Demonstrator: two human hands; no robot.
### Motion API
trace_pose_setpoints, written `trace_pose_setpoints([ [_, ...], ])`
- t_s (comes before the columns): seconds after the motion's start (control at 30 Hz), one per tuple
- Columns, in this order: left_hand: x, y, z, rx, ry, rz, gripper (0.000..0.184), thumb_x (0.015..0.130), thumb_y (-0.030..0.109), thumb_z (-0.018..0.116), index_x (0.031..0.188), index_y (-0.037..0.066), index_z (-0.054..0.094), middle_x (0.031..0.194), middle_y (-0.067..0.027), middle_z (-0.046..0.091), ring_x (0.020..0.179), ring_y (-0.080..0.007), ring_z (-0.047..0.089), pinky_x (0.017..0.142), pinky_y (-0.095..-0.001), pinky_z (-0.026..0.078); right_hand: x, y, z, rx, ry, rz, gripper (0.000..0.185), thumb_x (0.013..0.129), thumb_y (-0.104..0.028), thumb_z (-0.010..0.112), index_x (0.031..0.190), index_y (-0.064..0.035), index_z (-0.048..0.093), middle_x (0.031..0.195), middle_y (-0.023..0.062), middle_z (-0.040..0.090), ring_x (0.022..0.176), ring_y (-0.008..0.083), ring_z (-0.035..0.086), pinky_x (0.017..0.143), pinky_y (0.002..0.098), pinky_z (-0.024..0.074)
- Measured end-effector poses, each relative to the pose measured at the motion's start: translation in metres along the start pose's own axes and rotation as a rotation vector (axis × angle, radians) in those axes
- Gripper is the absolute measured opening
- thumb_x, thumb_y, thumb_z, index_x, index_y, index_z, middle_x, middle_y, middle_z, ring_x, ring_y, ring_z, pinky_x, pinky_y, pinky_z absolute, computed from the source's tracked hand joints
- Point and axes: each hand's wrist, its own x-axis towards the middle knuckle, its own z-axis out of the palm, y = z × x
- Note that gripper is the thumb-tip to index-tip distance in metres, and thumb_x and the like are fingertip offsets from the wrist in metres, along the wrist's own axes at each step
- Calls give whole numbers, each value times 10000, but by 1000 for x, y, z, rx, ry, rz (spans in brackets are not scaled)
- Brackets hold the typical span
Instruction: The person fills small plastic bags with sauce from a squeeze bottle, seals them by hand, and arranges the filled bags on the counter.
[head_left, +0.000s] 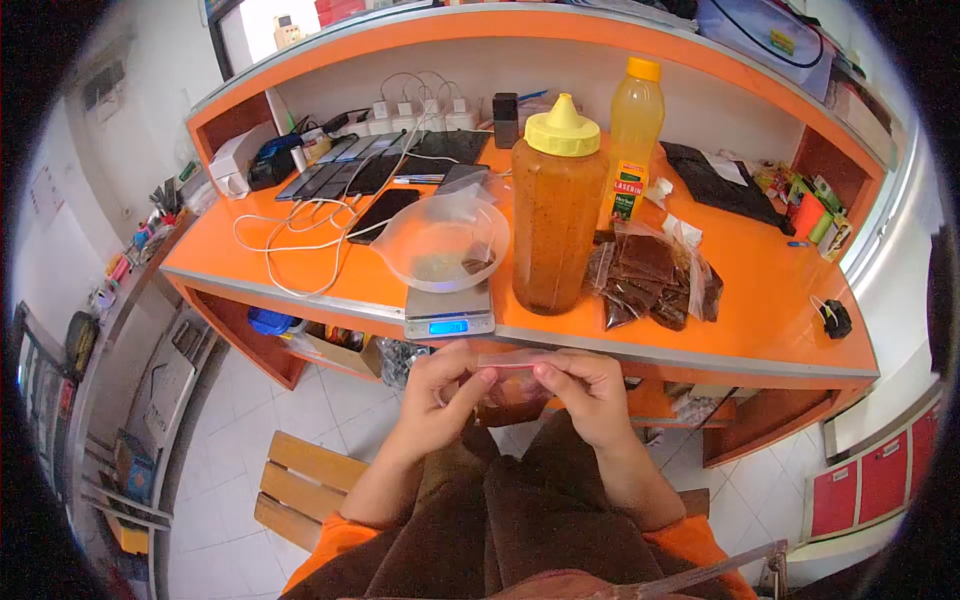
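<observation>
In front of my lap, my left hand (pixel 440 395) and my right hand (pixel 592 395) pinch the top edge of a small clear plastic bag (pixel 515 362) between thumbs and fingers. The bag's lower part looks reddish brown; its contents are hard to make out. Just beyond my left hand, a digital scale (pixel 450 312) with a lit blue display sits at the desk's front edge. A translucent plastic bowl (pixel 400 245) rests on it, with a small dark packet (pixel 478 258) inside. Past my right hand lie several clear packets of dark brown filling (pixel 655 275).
A large squeeze bottle (pixel 555 220) of orange-brown sauce stands upright beside a yellow-capped bottle (pixel 637 130). Phones (pixel 385 215), tablets and white cables (pixel 270 245) spread over the orange desk's left side. A black pouch (pixel 725 185) lies right. A wooden stool (pixel 300 485) stands below left.
</observation>
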Motion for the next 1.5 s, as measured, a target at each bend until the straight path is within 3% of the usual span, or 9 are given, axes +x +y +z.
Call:
trace_pose_setpoints([
  [0.2,3,-8,-4,318,-132,302,20,740,23,618,742,4,625,606,-73,550,557,-214,464,525,-319,357,5,2,8,-228,-57,-245,95,814,-51,653,871,25,649,799,65,611,697,91,581,616,225,473],
  [0.3,2,-8,0,399,-113,371,24,711,24,630,708,15,608,593,-77,534,538,-231,441,516,-337,350,3,-1,9,-239,-30,-161,78,786,-33,670,757,7,611,728,57,592,604,110,537,543,249,430],
  [0.47,5,-5,4,461,-80,428,39,709,38,638,693,33,603,563,-68,515,526,-232,423,516,-345,346,4,-14,-3,-540,-29,-228,353,748,-138,723,550,-11,460,520,75,432,484,169,418,454,319,311],
  [0.57,11,-4,4,577,-156,417,75,733,90,656,766,31,623,650,-91,545,588,-249,481,555,-344,386,8,-21,-13,-636,40,-336,437,730,-193,743,498,-23,414,484,84,379,458,208,384,440,354,280],
  [0.73,50,12,4,940,83,371,261,799,199,638,1006,41,625,987,-150,582,836,-300,569,692,-377,446,48,-45,-53,-911,439,-736,487,696,-194,758,472,-30,357,483,88,360,446,222,346,433,354,260],
  [0.87,66,10,0,1309,89,288,336,813,275,630,1066,54,623,1073,-156,574,898,-302,576,730,-405,458,92,-54,-105,-1151,682,-535,393,776,-209,694,538,-18,445,530,105,422,490,253,436,465,376,318],
  [1.0,84,0,-3,1189,137,186,309,821,270,612,1034,47,643,1060,-152,597,928,-298,579,774,-411,450,92,-42,-117,-1255,729,-313,288,833,-241,635,685,-6,558,664,126,519,598,275,521,543,374,396],
  [1.2,99,-11,-25,929,374,495,253,769,49,645,1020,31,659,1008,-133,634,936,-301,586,805,-369,451,47,-35,-79,-983,661,-593,139,785,-120,671,793,-1,600,808,107,560,715,240,548,634,341,441],
  [1.5,35,27,-8,543,307,392,355,694,-42,693,1039,38,669,995,-94,662,758,-135,567,561,-217,427,17,-15,11,-123,185,-287,295,762,-111,718,1016,-2,614,985,106,615,878,179,583,808,290,453],
])
